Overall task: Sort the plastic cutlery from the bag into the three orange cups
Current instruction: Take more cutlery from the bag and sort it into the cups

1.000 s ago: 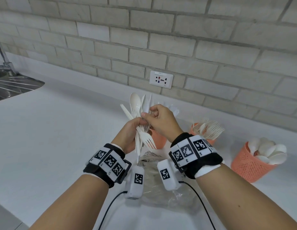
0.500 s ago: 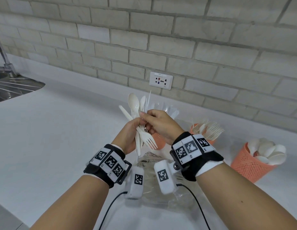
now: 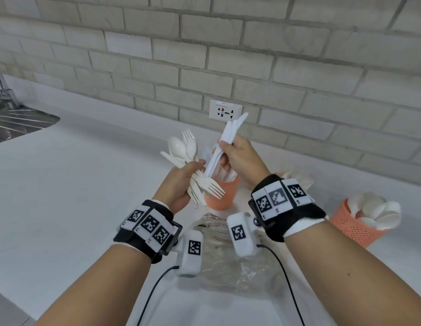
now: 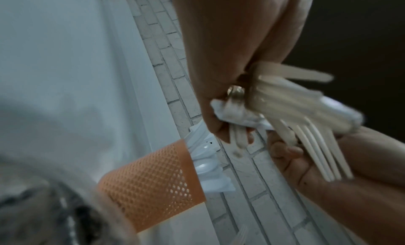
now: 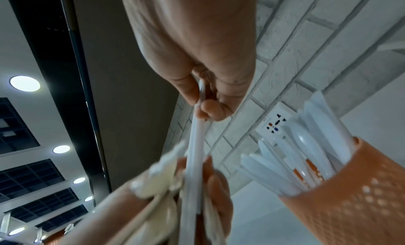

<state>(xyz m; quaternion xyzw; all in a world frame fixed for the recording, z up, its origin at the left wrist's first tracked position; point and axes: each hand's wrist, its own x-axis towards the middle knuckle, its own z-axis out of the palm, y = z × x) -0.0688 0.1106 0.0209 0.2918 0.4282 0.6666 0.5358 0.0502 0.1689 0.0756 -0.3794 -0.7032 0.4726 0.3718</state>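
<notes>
My left hand [image 3: 181,182] grips a mixed bundle of white plastic forks and spoons [image 3: 188,158], fanned out above the counter. My right hand [image 3: 230,156] pinches a few white knives [image 3: 224,147] and holds them slanted over the near orange mesh cup [image 3: 220,196], which has knives in it [image 5: 306,162]. A second orange cup with forks [image 3: 298,177] stands half hidden behind my right wrist. A third orange cup [image 3: 355,227] at the right is full of spoons. The clear plastic bag [image 3: 230,255] lies on the counter below my wrists.
A white counter [image 3: 87,184] runs along a brick wall with a power socket [image 3: 225,110]. A steel sink [image 3: 14,123] sits at the far left. Cables [image 3: 153,292] trail from my wrist cameras across the counter's front.
My right hand has pulled a few knives out of the left hand's bundle and lifted them to the right, over the near cup. The left hand still holds the rest.
</notes>
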